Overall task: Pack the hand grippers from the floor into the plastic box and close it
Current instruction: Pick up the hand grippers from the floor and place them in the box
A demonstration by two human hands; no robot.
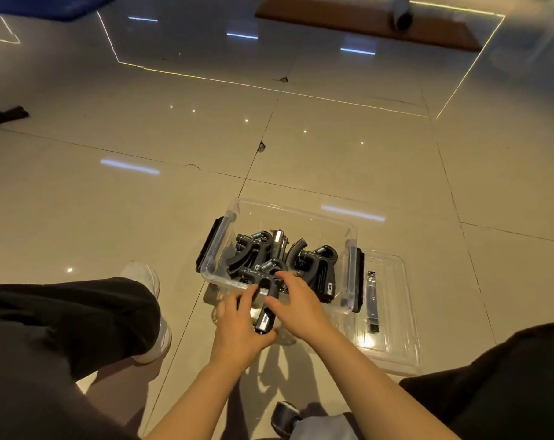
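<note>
Clear plastic box (350, 249) on tiled floor (110, 201), lid off, black latches (207, 246) on two short sides. Inside, a tangle of black hand grippers (313, 268) with metal springs; about four countable, exact number hard to tell from the overlap. One more hand gripper (264, 309) held over near rim of box, partly above the pile, handle end pointing back toward the body. Left hand (240, 325) curled under and around its handle, fingers pinching the upper part. Right hand (296, 308) laid over from the other side, thumb and fingers closed on the same hand gripper. Clear lid (393, 312) flat on floor just right of box, touching or nearly touching its side. One slim black-and-metal strip (371, 300) lying on that lid. Two legs in dark trousers (63, 328) either side, one white shoe (148, 281) visible at left. One dark flat object (5, 115) far left on floor, well apart. One brown board (364, 23) at far edge.
</note>
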